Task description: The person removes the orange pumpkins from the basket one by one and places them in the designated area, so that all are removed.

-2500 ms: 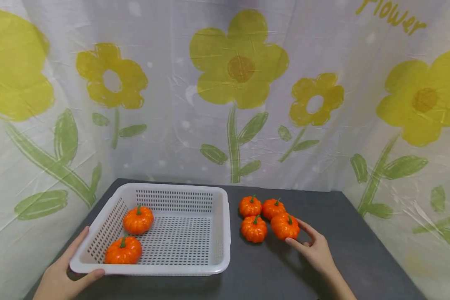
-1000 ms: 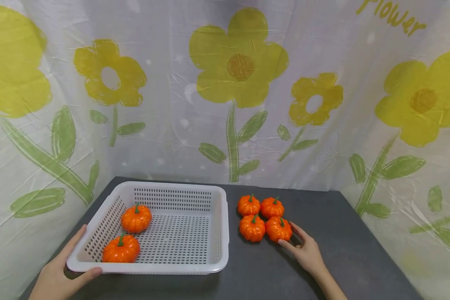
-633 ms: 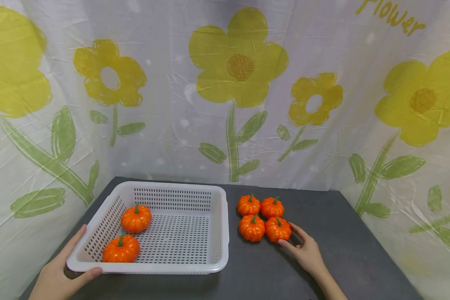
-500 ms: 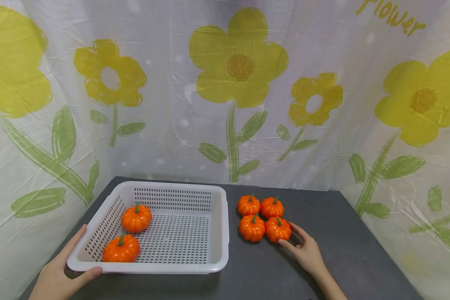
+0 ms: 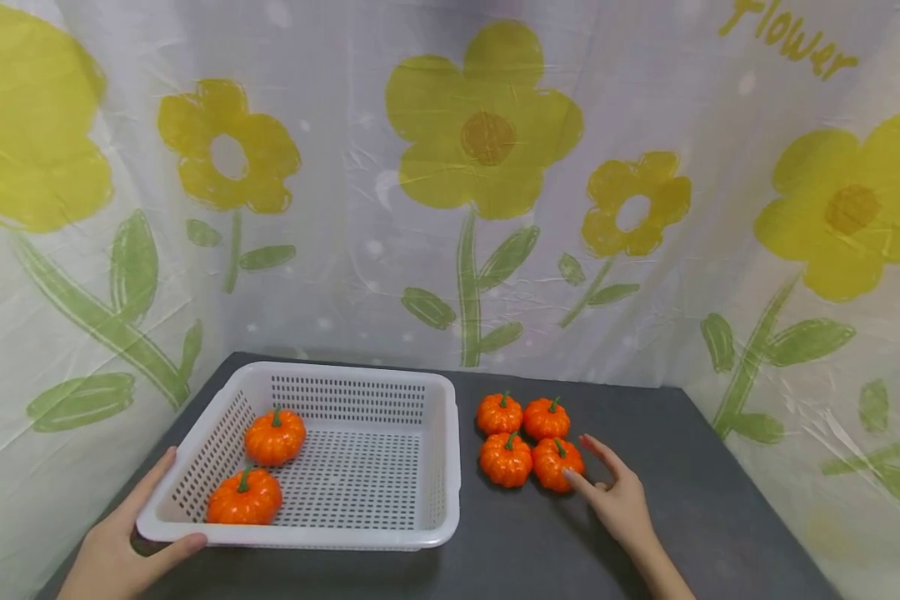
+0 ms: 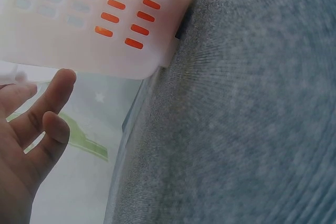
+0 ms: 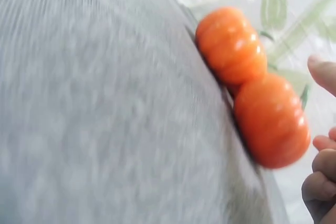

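Note:
A white plastic basket (image 5: 330,537) with slotted walls stands on the left of the dark table. Inside it, two small orange pumpkins with green stems sit on the left side: a rear pumpkin (image 5: 274,437) and a front pumpkin (image 5: 244,498). My left hand (image 5: 123,533) holds the basket's front left corner, thumb along the front rim. To the right of the basket, several pumpkins form a tight two-by-two cluster. My right hand (image 5: 618,500) is beside the front right pumpkin (image 5: 557,465), thumb and index finger spread. In the right wrist view, a gap separates the thumb (image 7: 323,74) from this pumpkin.
The cluster also has a front left pumpkin (image 5: 506,460), a rear left pumpkin (image 5: 499,414) and a rear right pumpkin (image 5: 546,418). A flower-printed cloth (image 5: 345,250) hangs behind and at both sides of the dark table (image 5: 720,500).
My right hand set its pumpkin down at the cluster's front right, then loosened its fingers from it. The left hand kept its place at the basket. The head view shifted slightly.

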`<act>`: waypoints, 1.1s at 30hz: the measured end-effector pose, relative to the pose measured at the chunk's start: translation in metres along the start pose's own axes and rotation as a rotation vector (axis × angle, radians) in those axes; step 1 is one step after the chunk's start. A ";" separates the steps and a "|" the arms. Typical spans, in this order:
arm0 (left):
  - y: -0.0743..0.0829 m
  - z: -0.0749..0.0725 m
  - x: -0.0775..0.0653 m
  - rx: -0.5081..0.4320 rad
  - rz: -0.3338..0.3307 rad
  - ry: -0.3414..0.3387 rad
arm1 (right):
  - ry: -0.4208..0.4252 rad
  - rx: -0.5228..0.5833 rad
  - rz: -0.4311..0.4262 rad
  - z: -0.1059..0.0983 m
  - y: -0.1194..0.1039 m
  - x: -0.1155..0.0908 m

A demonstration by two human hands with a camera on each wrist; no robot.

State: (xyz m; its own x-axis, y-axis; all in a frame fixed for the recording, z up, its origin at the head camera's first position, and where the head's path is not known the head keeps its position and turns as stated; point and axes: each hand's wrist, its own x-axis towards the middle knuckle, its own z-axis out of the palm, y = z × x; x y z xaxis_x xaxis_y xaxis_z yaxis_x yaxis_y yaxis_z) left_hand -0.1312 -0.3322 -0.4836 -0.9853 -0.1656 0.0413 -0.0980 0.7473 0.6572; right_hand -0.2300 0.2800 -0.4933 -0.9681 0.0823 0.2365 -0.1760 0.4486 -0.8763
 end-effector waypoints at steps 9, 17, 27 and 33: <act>0.000 -0.001 0.000 0.000 0.018 0.024 | -0.042 0.028 -0.124 0.017 -0.033 0.017; -0.001 0.000 0.000 0.005 0.006 0.020 | -0.133 0.037 -0.253 0.043 -0.074 0.031; -0.001 -0.001 -0.001 -0.001 0.013 0.032 | -0.218 0.110 -0.293 0.070 -0.119 0.046; -0.002 0.001 -0.002 -0.001 0.020 0.041 | -0.264 0.109 -0.332 0.086 -0.138 0.052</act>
State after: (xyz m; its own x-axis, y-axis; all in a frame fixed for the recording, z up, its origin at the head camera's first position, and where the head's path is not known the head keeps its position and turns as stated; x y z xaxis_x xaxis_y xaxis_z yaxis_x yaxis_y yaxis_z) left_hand -0.1288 -0.3323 -0.4856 -0.9805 -0.1773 0.0852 -0.0785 0.7498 0.6570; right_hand -0.2713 0.1462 -0.3964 -0.8657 -0.2872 0.4099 -0.4894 0.3147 -0.8133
